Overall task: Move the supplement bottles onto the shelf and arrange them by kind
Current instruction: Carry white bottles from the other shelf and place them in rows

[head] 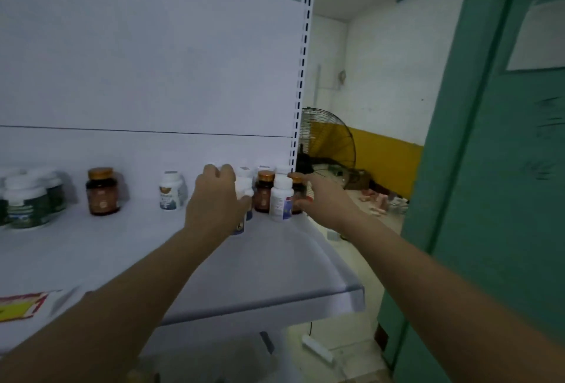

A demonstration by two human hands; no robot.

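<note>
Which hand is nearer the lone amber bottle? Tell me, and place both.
Left. The left hand grips a white bottle to the right of the lone amber bottle; the right hand is farther right, gripping the end bottle.

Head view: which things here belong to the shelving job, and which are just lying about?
Job:
white metal shelf
amber gold-capped bottles
white plastic bottles
green-labelled white-lidded jars
left hand gripping a white bottle
right hand holding the end amber bottle

Lying about:
black wire floor fan
red-and-yellow packet at the shelf front
white power strip on the floor
</note>
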